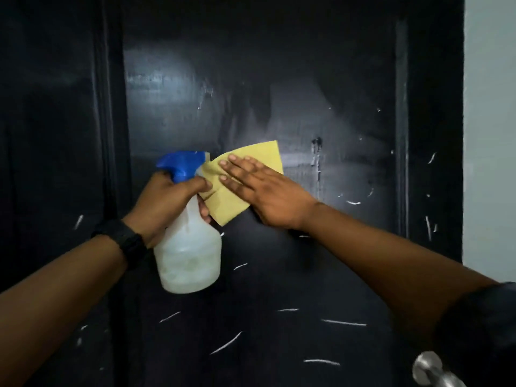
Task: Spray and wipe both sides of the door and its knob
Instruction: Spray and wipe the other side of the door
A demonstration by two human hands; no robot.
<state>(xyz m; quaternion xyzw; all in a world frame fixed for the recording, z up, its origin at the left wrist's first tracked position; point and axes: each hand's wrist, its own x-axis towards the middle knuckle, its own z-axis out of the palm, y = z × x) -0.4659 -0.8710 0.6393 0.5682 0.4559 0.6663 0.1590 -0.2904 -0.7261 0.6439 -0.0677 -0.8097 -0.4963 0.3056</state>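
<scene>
A black door [279, 275] fills the view, its surface marked with white scratches and wet streaks. My right hand [262, 191] lies flat with straight fingers on a yellow cloth [251, 160], pressing it against the door at mid height. My left hand [170, 202] grips the neck of a white spray bottle [190, 258] with a blue trigger head [181, 163], held upright just left of the cloth. A silver door knob [430, 370] shows at the bottom right corner, partly cut off by the frame edge.
A dark door frame [109, 135] runs down the left side, with more dark panelling beyond it. A pale wall [491, 135] stands at the right edge. A black watch [125, 241] sits on my left wrist.
</scene>
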